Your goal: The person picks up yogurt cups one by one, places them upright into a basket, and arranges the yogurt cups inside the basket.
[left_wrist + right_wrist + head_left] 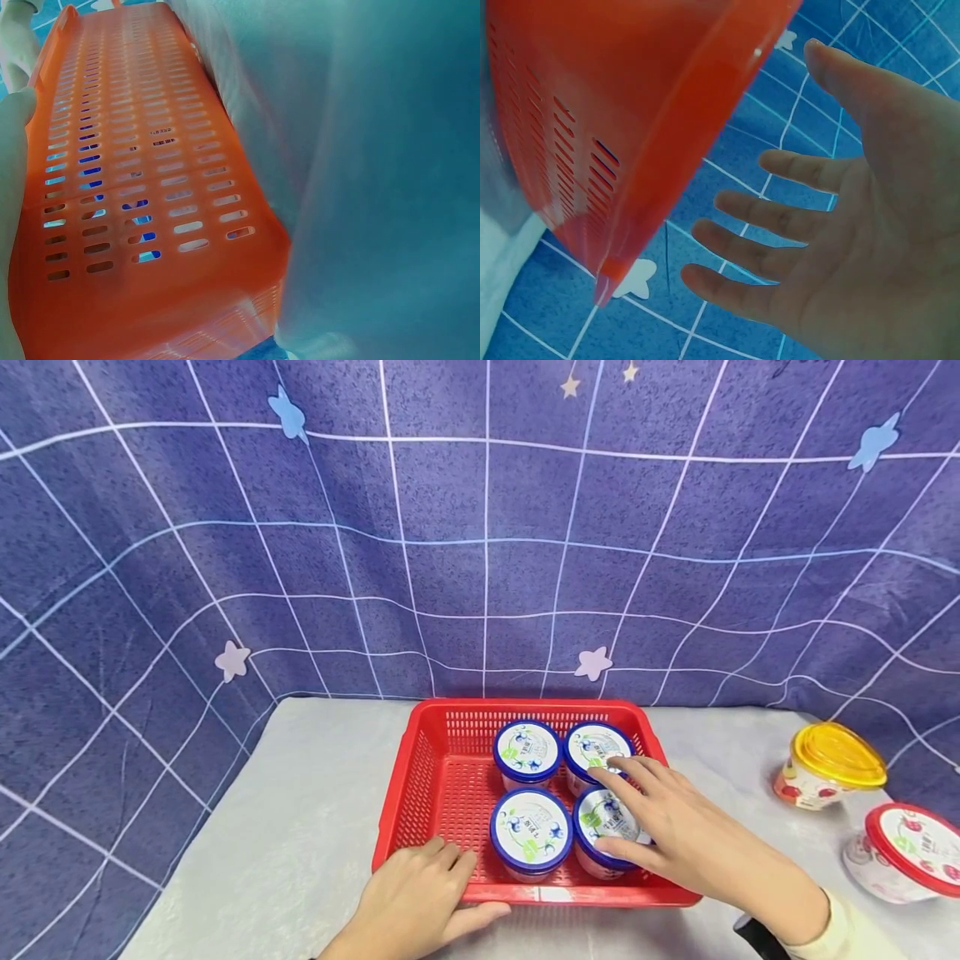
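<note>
Left hand [412, 893]: fingers bent over the near rim of the red basket [463, 793], thumb along its outer side; it grips the rim. Right hand [667, 810]: fingers spread, nothing held, above the near-right tub [602, 814]; I cannot tell whether a fingertip touches that lid. The basket lies ahead of both hands. The near-left tub [531, 831] sits between the hands, the far-left tub [528, 750] beyond it, and the far-right tub [598, 745] at the right fingertips.

Hazards, in my judgement:
1. Lifting by a lid alone may pop it off, since the tub walls taper below the lids.
2. The four tubs crowd together; fingers forced between them could tip a neighbour.
3. Weight sits toward the right hand's side, so a lift by the left hand alone may tilt the basket and slide the tubs.

Clearances: the basket floor is bare ahead of the left hand. The right wall passes close under the right hand. Outward of that hand, the yellow-lidded tub [828, 768] and red-lidded tub [911, 852] limit a wide sweep. Table [285, 827] lies open beyond the left hand's outer side.
</note>
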Demonstrator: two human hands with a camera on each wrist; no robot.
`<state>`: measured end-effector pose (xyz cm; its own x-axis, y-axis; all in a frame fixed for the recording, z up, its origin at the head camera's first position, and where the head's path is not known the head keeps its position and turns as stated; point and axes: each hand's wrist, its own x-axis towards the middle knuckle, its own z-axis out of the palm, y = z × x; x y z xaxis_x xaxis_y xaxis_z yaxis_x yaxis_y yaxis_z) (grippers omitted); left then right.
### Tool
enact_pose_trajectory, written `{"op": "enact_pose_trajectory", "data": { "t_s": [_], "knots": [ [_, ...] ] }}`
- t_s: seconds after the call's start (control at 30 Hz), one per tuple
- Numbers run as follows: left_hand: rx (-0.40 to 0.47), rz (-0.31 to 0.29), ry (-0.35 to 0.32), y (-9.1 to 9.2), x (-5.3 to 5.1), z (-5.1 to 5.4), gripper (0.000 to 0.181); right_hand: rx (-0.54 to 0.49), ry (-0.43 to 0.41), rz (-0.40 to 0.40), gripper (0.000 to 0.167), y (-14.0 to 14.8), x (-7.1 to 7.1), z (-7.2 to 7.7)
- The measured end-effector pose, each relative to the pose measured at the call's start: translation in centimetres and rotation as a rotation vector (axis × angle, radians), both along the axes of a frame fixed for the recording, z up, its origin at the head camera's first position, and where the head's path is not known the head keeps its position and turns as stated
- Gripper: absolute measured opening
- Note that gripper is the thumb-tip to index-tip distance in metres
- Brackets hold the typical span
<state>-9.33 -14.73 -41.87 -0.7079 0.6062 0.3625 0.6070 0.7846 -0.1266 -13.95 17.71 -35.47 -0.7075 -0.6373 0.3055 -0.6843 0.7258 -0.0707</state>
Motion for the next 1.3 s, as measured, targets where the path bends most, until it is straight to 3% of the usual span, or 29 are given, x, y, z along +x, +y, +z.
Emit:
{"op": "enact_pose_trajectory", "data": {
  "t_s": [0.2, 0.47, 0.67, 0.8, 1.3],
  "knots": [
    [-0.019, 0.018, -0.048, 0.1, 0.1, 0.1, 0.072, -0.019, -0.077, -0.056, 0.076, 0.4, 0.1, 0.1],
    [-0.011, 0.026, -0.052, 0.1, 0.0, 0.2, 0.073, -0.098, -0.044, -0.078, 0.074, 1.3, -0.1, 0.1],
    [0.006, 0.01, -0.025, 0.1, 0.0, 0.0, 0.072, -0.111, -0.092, -0.125, 0.073, 1.9, -0.1, 0.0],
    [-0.007, 0.019, -0.044, 0.1, 0.0, 0.0, 0.073, -0.135, -0.119, -0.171, 0.074, 2.8, -0.1, 0.3],
    [-0.024, 0.031, -0.065, 0.1, 0.1, 0.2, 0.075, -0.194, -0.026, -0.182, 0.074, 4.6, -0.5, 0.9]
  ]
}}
